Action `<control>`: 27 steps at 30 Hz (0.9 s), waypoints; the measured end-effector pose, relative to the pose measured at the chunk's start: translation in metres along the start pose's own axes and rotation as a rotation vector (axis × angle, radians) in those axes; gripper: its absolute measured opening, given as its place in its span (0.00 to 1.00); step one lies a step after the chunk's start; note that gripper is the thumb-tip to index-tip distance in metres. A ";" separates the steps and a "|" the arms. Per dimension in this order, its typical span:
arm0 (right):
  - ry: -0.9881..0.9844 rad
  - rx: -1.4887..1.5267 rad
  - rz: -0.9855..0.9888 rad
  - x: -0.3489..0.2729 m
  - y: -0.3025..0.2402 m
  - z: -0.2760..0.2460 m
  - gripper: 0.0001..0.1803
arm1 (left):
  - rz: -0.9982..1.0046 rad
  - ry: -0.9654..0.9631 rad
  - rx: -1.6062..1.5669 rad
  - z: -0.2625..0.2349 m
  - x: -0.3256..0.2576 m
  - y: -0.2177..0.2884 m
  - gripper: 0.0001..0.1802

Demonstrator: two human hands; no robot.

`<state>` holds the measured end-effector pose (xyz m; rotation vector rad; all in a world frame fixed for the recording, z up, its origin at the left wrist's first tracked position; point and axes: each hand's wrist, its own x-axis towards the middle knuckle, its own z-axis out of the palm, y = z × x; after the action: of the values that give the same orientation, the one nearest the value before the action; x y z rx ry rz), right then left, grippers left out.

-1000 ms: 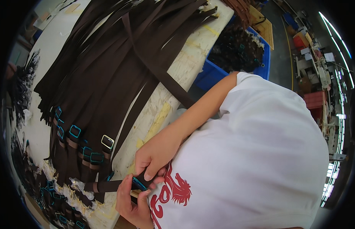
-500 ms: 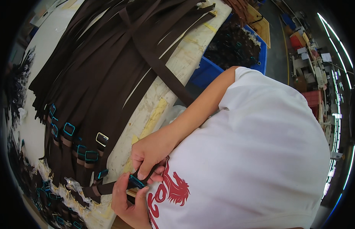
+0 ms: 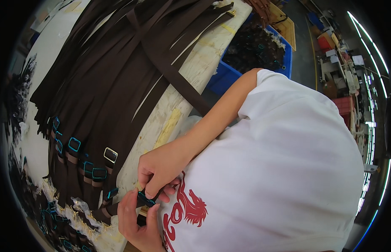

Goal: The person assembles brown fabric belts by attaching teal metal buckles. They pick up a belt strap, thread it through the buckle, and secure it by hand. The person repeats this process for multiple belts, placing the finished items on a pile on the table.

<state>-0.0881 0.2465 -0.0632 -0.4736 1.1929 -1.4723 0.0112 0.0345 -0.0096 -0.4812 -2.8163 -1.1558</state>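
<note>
A dark brown belt [image 3: 113, 209] runs off the table edge at the lower left into my two hands, close to my shirt. Its buckle [image 3: 146, 199], edged in shiny blue film, sits between them. My left hand [image 3: 136, 221] pinches the belt at the buckle, fingers on one side and thumb on the other. From above, my right hand [image 3: 162, 169] closes on the belt just beyond the buckle, its thumb pressing near the frame. My fingers hide the strap's end there.
Many brown belts [image 3: 107, 80] cover the white table [image 3: 195, 63], several buckles at their near ends. One strap [image 3: 183, 86] hangs over the edge and passes behind my right forearm. A blue crate [image 3: 227, 77] of dark pieces stands beyond; plastic scraps [image 3: 84, 214] lie lower left.
Both hands and the held buckle have shifted slightly left and up. My right thumb now lies on the buckle's near part. The hold on the belt stays.
</note>
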 end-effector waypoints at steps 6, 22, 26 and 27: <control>0.132 -0.313 -0.063 -0.005 -0.013 0.007 0.17 | -0.008 -0.060 0.165 0.004 -0.004 0.007 0.24; 0.277 -0.377 -0.435 0.010 0.003 0.008 0.14 | -0.188 0.242 0.119 0.006 -0.014 0.001 0.23; 0.317 -0.571 -0.626 0.022 0.012 0.014 0.13 | -0.275 0.196 0.196 0.011 -0.010 0.006 0.14; 0.284 -0.564 -0.654 0.022 0.007 0.015 0.13 | -0.298 0.232 0.207 0.011 -0.010 0.009 0.13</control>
<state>-0.0787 0.2211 -0.0697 -1.1500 1.8013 -1.7723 0.0239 0.0456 -0.0127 0.0849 -2.8180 -0.8746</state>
